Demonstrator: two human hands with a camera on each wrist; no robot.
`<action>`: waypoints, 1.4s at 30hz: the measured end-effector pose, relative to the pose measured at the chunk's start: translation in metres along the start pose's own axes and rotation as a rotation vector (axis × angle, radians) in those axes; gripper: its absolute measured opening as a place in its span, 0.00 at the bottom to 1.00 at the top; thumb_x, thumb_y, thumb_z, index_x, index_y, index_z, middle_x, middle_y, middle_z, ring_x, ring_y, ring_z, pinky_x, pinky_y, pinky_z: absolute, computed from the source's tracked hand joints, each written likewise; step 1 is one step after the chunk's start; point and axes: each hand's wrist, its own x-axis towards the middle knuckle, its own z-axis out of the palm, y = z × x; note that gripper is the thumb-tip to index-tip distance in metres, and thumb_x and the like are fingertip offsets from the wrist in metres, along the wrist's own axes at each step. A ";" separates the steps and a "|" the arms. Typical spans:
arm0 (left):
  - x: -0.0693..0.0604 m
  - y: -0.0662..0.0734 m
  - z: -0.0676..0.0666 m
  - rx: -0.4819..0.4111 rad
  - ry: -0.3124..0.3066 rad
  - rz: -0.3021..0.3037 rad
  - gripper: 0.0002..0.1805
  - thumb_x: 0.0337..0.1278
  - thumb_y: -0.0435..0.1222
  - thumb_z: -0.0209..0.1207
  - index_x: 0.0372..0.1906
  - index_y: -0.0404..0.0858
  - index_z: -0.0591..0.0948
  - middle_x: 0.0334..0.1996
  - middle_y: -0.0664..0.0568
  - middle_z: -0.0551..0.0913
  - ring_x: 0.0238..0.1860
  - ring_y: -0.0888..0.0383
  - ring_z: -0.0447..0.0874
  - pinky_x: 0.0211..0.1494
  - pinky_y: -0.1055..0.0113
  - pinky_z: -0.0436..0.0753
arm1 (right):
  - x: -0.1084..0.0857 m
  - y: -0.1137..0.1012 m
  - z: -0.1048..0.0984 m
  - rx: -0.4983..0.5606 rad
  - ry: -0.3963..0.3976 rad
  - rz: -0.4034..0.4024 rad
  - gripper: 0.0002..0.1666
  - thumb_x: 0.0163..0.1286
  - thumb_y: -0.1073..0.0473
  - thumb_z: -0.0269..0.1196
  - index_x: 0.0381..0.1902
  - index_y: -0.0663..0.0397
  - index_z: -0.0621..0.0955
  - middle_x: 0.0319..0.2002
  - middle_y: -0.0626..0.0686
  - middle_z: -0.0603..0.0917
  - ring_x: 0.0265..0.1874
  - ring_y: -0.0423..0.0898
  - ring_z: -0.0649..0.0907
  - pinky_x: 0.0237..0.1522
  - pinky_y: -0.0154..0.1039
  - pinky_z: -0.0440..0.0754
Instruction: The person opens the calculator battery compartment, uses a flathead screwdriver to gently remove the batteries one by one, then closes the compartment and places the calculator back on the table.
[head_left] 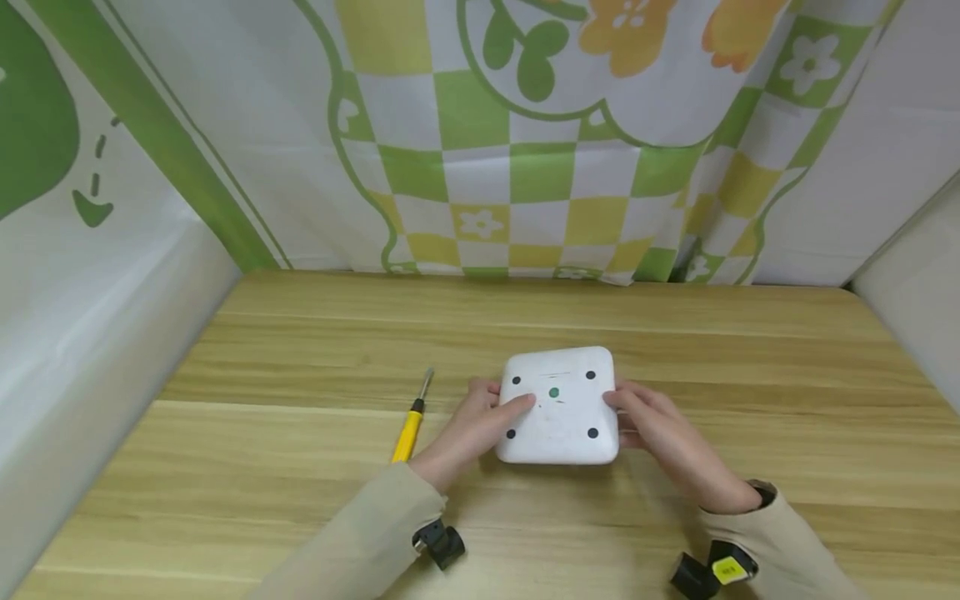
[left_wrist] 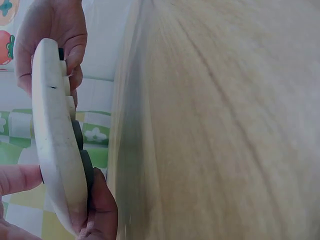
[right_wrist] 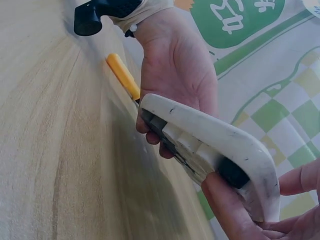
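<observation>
A white, rounded-square keypad (head_left: 562, 421) is held upside down above the table, its flat back turned up. The back has dark round feet near its corners and a green dot in the middle. My left hand (head_left: 476, 425) grips the left edge, thumb lying over the back. The right hand (head_left: 667, 437) pinches the opposite edge between thumb and fingers. Seen edge-on in the left wrist view, the keypad (left_wrist: 54, 130) has dark and white keys along its underside. From the right wrist, the keypad (right_wrist: 220, 132) shows the same keys, fingers touching them.
Left of the hands, a screwdriver (head_left: 408, 432) with a yellow handle lies on the wooden table (head_left: 300, 483), tip pointing away; the forearm partly covers its handle end. Behind the table hangs a green and yellow checked curtain (head_left: 540, 179).
</observation>
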 end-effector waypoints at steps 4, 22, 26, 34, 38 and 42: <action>0.001 -0.001 -0.002 0.018 0.014 0.005 0.28 0.62 0.43 0.58 0.57 0.27 0.65 0.47 0.38 0.76 0.46 0.50 0.76 0.48 0.60 0.78 | 0.003 0.002 -0.001 -0.031 0.004 0.001 0.32 0.76 0.54 0.47 0.68 0.72 0.60 0.59 0.67 0.72 0.50 0.49 0.79 0.46 0.36 0.81; -0.002 -0.003 -0.012 0.088 0.013 0.036 0.25 0.64 0.41 0.56 0.58 0.28 0.67 0.46 0.40 0.78 0.45 0.50 0.76 0.48 0.59 0.77 | 0.009 0.008 -0.003 -0.129 -0.018 -0.027 0.30 0.76 0.54 0.48 0.67 0.70 0.64 0.56 0.65 0.77 0.48 0.49 0.80 0.48 0.41 0.81; -0.001 -0.002 -0.013 0.112 0.009 0.042 0.25 0.64 0.41 0.56 0.58 0.29 0.68 0.45 0.41 0.79 0.44 0.51 0.77 0.46 0.61 0.78 | 0.010 0.010 -0.004 -0.136 -0.025 -0.042 0.29 0.76 0.55 0.49 0.67 0.69 0.65 0.57 0.64 0.77 0.48 0.48 0.80 0.49 0.41 0.81; 0.000 0.000 -0.015 0.157 0.008 0.049 0.24 0.63 0.42 0.56 0.56 0.31 0.70 0.44 0.43 0.81 0.44 0.52 0.76 0.47 0.61 0.76 | 0.011 0.012 -0.006 -0.133 -0.022 -0.036 0.28 0.76 0.54 0.49 0.67 0.65 0.66 0.60 0.62 0.75 0.50 0.48 0.78 0.49 0.41 0.80; 0.000 0.002 -0.016 0.173 0.015 0.047 0.23 0.62 0.43 0.57 0.55 0.32 0.71 0.44 0.44 0.81 0.44 0.52 0.76 0.45 0.62 0.75 | 0.011 0.013 -0.008 -0.146 -0.027 -0.056 0.28 0.75 0.55 0.51 0.67 0.65 0.66 0.61 0.62 0.74 0.53 0.49 0.76 0.53 0.41 0.77; 0.000 0.003 -0.016 0.191 0.016 0.035 0.23 0.61 0.43 0.59 0.55 0.33 0.72 0.44 0.45 0.81 0.43 0.52 0.76 0.44 0.62 0.76 | 0.009 0.015 -0.008 -0.165 -0.031 -0.097 0.30 0.74 0.55 0.54 0.67 0.66 0.66 0.62 0.63 0.74 0.57 0.50 0.76 0.57 0.41 0.74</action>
